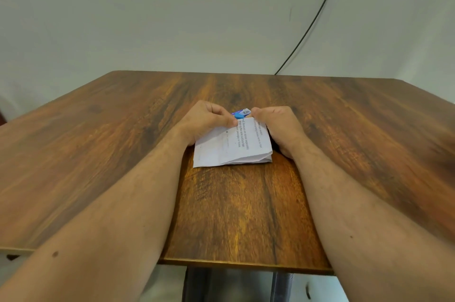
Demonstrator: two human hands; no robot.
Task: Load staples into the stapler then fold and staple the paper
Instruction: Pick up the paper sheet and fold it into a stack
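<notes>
Folding step nearly done: left hand (209, 122) & right hand (280, 127) are pinching the folded paper (234, 146) mid-counter (98, 154); blue stapler (240, 113) peeking at 12 o'clock. Next, prob.: freeing one grip for stapling.

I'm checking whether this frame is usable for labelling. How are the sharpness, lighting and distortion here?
Head view: even, soft light with no glare; faint shadows under the folded paper. The printed text is only partly legible. The right side of the table is smeared. Wide-angle distortion stretches the forearms. The blue object between the left hand and right hand is mostly hidden.
</notes>
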